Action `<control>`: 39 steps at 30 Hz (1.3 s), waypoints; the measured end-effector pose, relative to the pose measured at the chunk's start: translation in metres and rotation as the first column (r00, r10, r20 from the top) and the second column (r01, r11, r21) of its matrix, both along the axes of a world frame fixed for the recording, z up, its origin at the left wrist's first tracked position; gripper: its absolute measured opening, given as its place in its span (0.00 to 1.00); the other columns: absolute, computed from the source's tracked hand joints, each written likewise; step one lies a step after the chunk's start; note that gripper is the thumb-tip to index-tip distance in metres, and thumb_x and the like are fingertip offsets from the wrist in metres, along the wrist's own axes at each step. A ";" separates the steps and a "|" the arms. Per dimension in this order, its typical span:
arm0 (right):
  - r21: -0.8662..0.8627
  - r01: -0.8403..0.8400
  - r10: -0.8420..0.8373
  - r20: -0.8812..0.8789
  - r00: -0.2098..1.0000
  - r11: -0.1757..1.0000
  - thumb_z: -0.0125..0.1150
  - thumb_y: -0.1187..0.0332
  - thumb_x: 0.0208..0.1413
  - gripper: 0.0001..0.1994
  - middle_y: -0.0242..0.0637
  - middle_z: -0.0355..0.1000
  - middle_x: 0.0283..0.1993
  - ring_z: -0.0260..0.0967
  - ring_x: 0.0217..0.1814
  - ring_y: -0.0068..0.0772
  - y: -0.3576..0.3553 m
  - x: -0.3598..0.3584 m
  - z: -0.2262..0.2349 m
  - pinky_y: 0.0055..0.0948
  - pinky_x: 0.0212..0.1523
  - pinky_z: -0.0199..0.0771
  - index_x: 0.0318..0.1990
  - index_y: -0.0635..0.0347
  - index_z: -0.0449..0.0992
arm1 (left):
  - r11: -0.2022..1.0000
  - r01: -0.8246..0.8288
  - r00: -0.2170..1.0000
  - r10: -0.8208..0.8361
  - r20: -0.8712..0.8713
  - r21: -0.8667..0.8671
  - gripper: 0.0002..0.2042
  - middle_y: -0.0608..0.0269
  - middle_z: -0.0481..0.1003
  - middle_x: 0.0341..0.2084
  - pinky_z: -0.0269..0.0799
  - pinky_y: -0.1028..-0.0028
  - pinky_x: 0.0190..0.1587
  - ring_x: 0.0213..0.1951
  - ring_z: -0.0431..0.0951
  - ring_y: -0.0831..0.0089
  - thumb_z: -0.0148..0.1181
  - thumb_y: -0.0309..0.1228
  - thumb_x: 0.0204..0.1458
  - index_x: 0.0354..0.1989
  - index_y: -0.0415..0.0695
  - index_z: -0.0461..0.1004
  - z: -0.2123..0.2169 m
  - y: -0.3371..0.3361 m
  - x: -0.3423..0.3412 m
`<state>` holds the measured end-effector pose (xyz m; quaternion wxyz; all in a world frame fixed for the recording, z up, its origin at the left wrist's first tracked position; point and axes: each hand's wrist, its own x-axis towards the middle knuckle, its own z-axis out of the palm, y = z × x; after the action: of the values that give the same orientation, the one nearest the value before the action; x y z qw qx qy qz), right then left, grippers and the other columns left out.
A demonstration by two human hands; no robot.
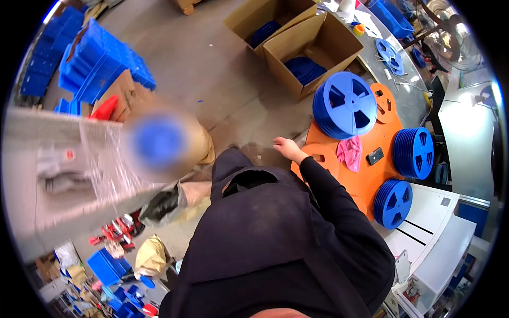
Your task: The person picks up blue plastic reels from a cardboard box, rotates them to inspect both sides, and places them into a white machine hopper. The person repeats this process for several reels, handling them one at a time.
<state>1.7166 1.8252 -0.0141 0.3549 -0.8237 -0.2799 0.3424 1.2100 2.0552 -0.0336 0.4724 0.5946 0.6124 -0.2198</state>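
Reels: blue, spoked and grouped in three stacks on the orange surface [363, 183], right of centre in the frame.
Largest-looking stack: the upper stack [344, 106], its broad face turned up toward the camera, right of the cartons' lower corner.
Other stacks: the right stack [412, 152] near the surface's right side; the lower stack [393, 204] just below it, at the surface's lower end. Both lean in view, faces toward the right.
Right hand [289, 149]: near the centre of the frame, by the surface's left edge, fingers loosely bent; how far they are closed I cannot tell.
Left hand: out of view, so its state I cannot tell.
Orange discs: one [330, 165] beside the right wrist, another [380, 94] right of the upper stack, both slotted.
Between the stacks: a pink cloth [350, 153], with a small black device [375, 156] to its right.
Cartons: two open ones side by side at upper centre, the far carton [241, 24] and the near carton [281, 61], each with blue pieces inside.
Grey surface [411, 87]: upper right, bearing a loose reel [389, 55].
Crates [87, 66]: blue, stacked at upper left.
Left of centre: a blurred blue round patch [159, 139], too unclear to identify.
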 end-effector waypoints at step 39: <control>-0.499 0.586 -0.456 -0.368 -0.810 -0.638 0.59 0.74 0.45 0.37 0.36 0.59 0.63 0.55 0.61 0.35 0.069 0.461 -0.401 0.34 0.55 0.58 0.66 0.54 0.54 | -0.089 0.903 -0.047 -0.993 0.109 -0.421 0.41 0.50 0.56 0.65 0.47 0.67 0.67 0.68 0.52 0.58 0.62 0.49 0.47 0.67 0.43 0.54 -0.329 -0.034 1.099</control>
<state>2.1778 1.8947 -0.4148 0.5839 -0.3466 0.7341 0.0073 2.3093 2.0214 -0.3625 0.1953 0.7166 -0.0023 -0.6696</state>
